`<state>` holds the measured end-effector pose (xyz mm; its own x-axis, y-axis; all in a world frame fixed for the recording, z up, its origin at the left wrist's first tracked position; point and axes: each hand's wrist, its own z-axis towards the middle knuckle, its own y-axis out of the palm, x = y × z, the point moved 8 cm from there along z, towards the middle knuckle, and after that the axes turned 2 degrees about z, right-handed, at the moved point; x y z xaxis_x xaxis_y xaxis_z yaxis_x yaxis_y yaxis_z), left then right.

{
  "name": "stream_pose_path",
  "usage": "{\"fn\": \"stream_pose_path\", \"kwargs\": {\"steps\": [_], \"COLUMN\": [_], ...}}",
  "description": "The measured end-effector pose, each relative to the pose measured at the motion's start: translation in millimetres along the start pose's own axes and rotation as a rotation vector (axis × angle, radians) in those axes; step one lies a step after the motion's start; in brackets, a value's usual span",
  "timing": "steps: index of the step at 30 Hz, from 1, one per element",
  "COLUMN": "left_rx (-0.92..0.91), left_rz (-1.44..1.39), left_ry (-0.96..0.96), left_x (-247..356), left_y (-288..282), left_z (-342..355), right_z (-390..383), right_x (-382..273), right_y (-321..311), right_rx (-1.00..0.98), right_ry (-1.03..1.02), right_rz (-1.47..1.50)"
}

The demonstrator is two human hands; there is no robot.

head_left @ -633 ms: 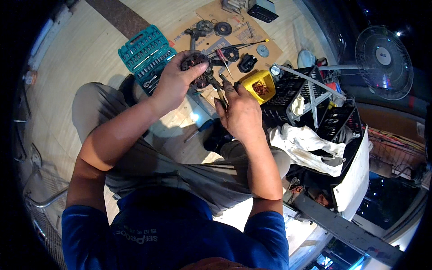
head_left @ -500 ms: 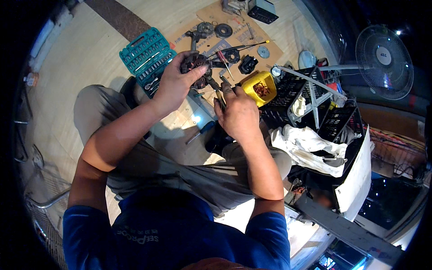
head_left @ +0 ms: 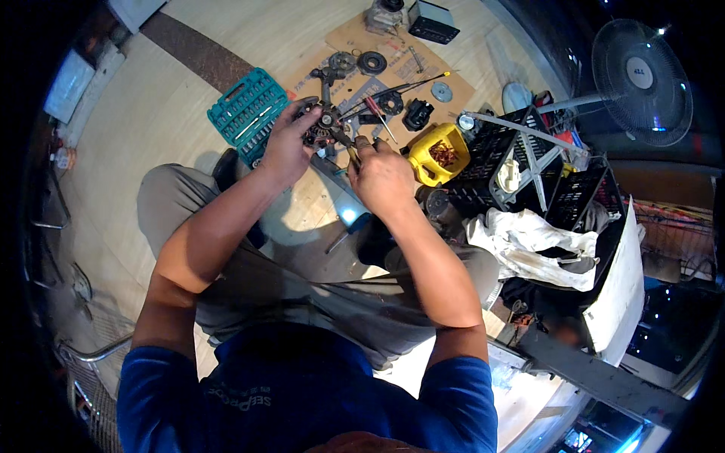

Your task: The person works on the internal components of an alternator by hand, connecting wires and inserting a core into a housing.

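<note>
My left hand [head_left: 284, 147] is closed around a dark, round motor part [head_left: 325, 123] with coppery windings, holding it above the cardboard. My right hand [head_left: 384, 180] grips a pair of pliers [head_left: 351, 151], its handles mostly hidden under the fingers. The tool's dark jaws meet the near right side of the motor part; exactly what they pinch is too small to tell. Beyond the right hand lies a red-handled screwdriver [head_left: 375, 106]. A yellow cut-open jug [head_left: 429, 157] holding copper-coloured scraps [head_left: 444, 154] stands to its right.
An open teal socket set [head_left: 243, 103] sits on the left. Dark rings [head_left: 371, 63], a black housing [head_left: 418, 112] and other parts lie on cardboard [head_left: 449, 83]. Black crates [head_left: 521, 143], a white cloth [head_left: 529, 245] and a fan [head_left: 640, 79] stand right. A blue-handled screwdriver [head_left: 353, 229] lies near my legs.
The view has shifted slightly. The motor part has turned in my left hand and now shows its hub end. My right hand has moved left and down, still with the pliers at the part.
</note>
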<state>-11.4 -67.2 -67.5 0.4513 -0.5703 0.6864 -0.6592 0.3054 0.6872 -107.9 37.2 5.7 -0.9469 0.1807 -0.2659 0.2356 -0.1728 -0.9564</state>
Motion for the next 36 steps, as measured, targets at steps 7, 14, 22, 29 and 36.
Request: {"fn": "stream_pose_path", "kwargs": {"steps": [7, 14, 22, 29, 36], "left_rx": [-0.038, -0.051, 0.11, 0.213, 0.464], "left_rz": [-0.06, -0.053, 0.044, 0.234, 0.146], "left_ry": [-0.057, -0.035, -0.12, -0.178, -0.298], "left_x": [-11, -17, -34, -59, -136], "left_y": [-30, -56, -105, -168, -287], "left_z": [18, 39, 53, 73, 85], "right_z": [9, 11, -54, -66, -75], "right_x": [21, 106, 188, 204, 234], "right_y": [-8, 64, 195, 260, 324], "right_rx": [0.111, 0.0, -0.697, -0.703, -0.606], "right_ry": [0.042, 0.325, 0.594, 0.8, 0.877], "right_rz": [0.084, 0.087, -0.088, 0.068, -0.02]}}
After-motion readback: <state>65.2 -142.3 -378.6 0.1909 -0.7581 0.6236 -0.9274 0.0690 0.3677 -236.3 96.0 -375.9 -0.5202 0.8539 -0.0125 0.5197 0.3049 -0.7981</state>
